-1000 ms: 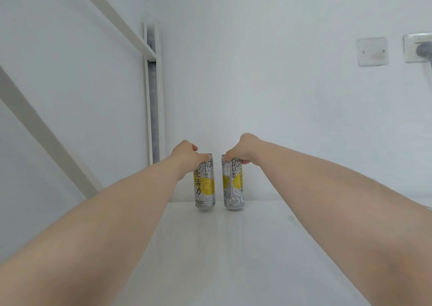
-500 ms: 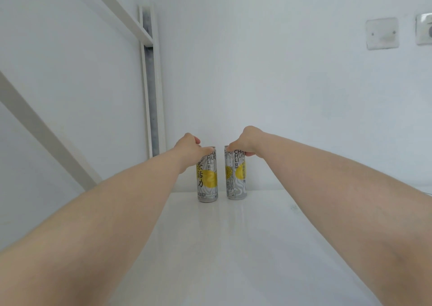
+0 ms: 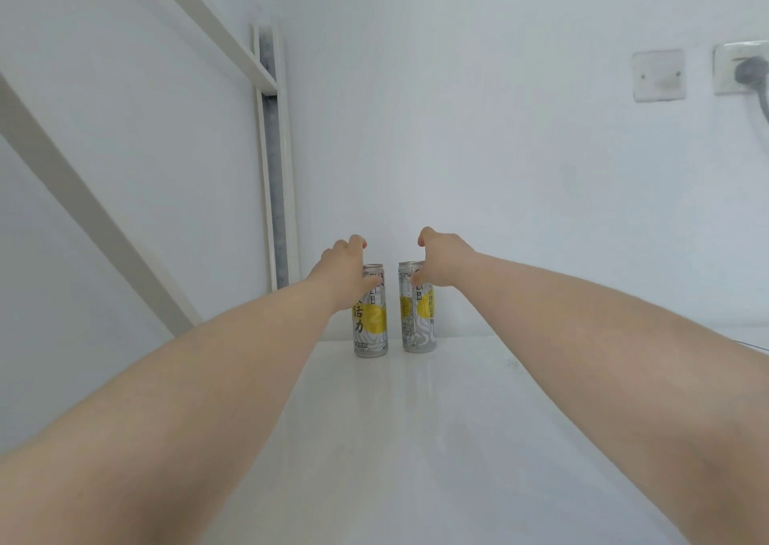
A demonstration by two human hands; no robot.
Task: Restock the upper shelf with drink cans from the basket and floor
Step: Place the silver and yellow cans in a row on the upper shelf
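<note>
Two drink cans stand upright on the white shelf [image 3: 416, 440], near its back edge against the wall [image 3: 499, 149]. The left can [image 3: 371, 320] and right can [image 3: 417, 320] are just beside each other, not touching. Left hand [image 3: 343, 268]: thumb raised clear, fingertips touching the left can's upper side, grip released. Right hand [image 3: 443, 261]: likewise on the right can, thumb lifted, fingers loose, grasping nothing
</note>
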